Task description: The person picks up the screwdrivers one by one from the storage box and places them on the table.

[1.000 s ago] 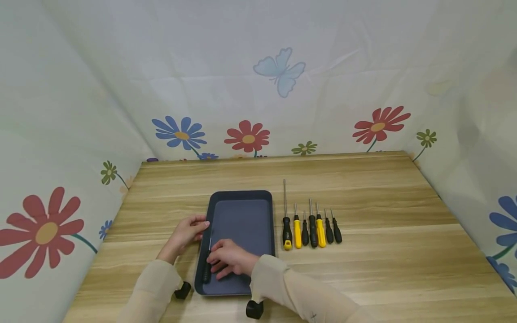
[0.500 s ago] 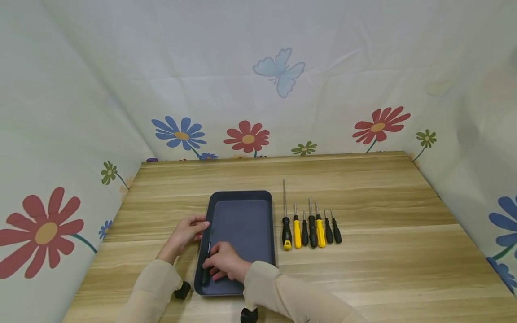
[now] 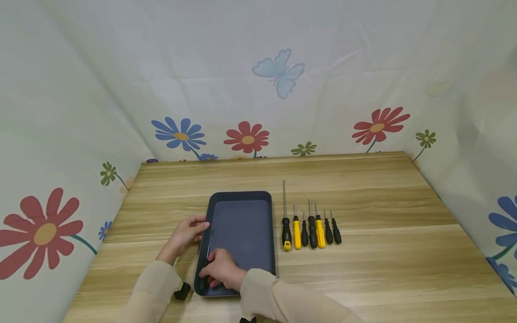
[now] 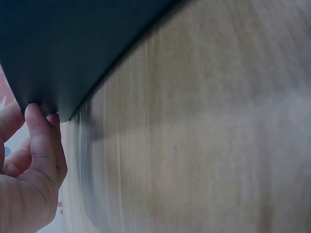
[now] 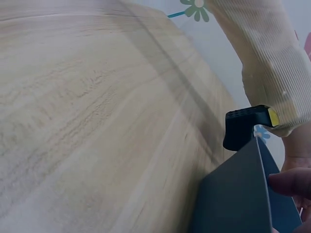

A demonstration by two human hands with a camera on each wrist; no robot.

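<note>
A dark blue-grey rectangular tray [image 3: 244, 224] lies on the wooden table. My left hand [image 3: 183, 235] holds its left rim, thumb over the edge; the left wrist view shows fingertips [image 4: 38, 112] against the tray wall. Inside the tray, along the left side, lies a screwdriver [image 3: 203, 285] with a black handle and its shaft toward the back. My right hand [image 3: 224, 270] reaches over the tray and grips that handle, covering much of it. In the right wrist view, the right hand's fingers [image 5: 294, 182] are cut off behind the tray wall [image 5: 233, 194].
Right of the tray, several screwdrivers stand in a row, tips toward the back: a long black-and-yellow one [image 3: 286, 233], yellow ones [image 3: 297, 234] and black ones [image 3: 313, 231]. A flower-printed cloth [image 3: 323, 98] surrounds the wooden table [image 3: 383, 251].
My right hand has moved a little left and toward me, and its fingers have come round the screwdriver's handle. The left hand and tray have stayed in place.
</note>
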